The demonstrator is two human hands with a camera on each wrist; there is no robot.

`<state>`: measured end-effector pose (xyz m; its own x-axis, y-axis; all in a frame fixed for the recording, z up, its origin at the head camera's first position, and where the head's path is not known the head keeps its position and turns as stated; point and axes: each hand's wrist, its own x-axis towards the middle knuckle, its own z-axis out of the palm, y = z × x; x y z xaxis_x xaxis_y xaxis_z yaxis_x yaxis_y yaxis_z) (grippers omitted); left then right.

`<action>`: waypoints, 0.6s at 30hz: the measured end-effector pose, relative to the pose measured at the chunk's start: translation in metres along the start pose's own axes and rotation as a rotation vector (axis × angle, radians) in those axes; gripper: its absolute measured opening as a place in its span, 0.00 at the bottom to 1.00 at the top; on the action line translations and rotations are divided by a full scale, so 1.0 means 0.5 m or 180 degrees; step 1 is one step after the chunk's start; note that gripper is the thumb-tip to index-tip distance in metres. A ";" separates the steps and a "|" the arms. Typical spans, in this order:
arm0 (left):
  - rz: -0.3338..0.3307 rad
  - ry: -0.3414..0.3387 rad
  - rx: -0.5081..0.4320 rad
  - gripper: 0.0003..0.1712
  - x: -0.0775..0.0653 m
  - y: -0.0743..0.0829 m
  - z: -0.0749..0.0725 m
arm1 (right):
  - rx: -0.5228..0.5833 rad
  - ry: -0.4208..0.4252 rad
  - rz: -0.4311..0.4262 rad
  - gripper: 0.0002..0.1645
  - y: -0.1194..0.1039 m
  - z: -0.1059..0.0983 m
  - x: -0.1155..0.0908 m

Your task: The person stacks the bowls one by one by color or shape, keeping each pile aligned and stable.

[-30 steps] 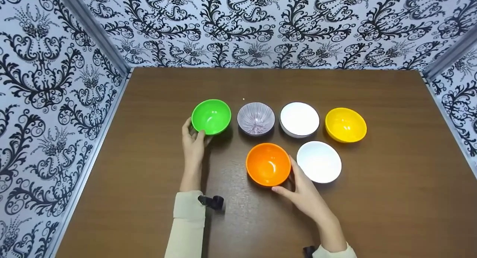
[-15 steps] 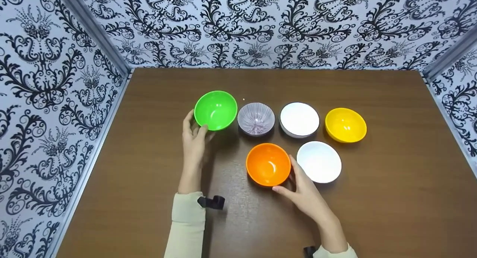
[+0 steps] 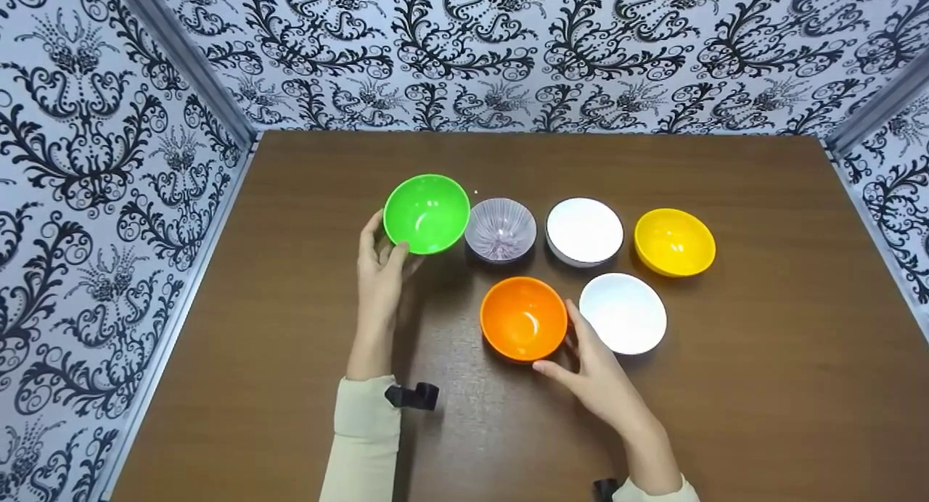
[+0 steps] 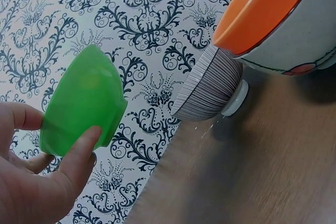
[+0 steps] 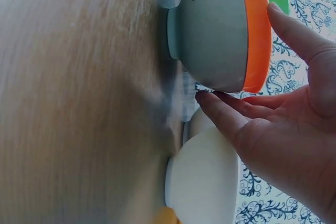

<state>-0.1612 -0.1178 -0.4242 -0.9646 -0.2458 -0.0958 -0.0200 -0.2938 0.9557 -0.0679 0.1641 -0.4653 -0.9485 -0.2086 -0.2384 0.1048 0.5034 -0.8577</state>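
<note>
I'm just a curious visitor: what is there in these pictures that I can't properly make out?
- Left hand: head view, some fingertips hidden behind the green bowl.
- Orange bowl: left wrist view, its painted outside is cut off by the picture's edge.
- White speck on the table: head view, too small to identify.
- Right sleeve: head view, cut off by the bottom edge.

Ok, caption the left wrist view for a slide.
Left hand holding a green bowl above the table, near a striped bowl and an orange-rimmed bowl.
</note>
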 end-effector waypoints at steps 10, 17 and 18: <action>-0.0002 -0.0094 0.0077 0.36 -0.017 0.004 0.007 | -0.0003 0.0103 -0.0092 0.63 -0.026 -0.018 -0.017; -0.0030 -0.0244 0.0100 0.36 -0.030 0.002 0.011 | -0.0008 0.0206 -0.0107 0.60 -0.038 -0.028 -0.026; -0.0029 -0.0284 0.0102 0.36 -0.032 0.001 0.011 | -0.0002 0.0217 -0.0098 0.60 -0.039 -0.029 -0.026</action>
<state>-0.1473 -0.1088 -0.4204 -0.9839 -0.1595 -0.0806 -0.0359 -0.2657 0.9634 -0.0618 0.1692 -0.4389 -0.9694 -0.1666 -0.1802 0.0750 0.4981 -0.8639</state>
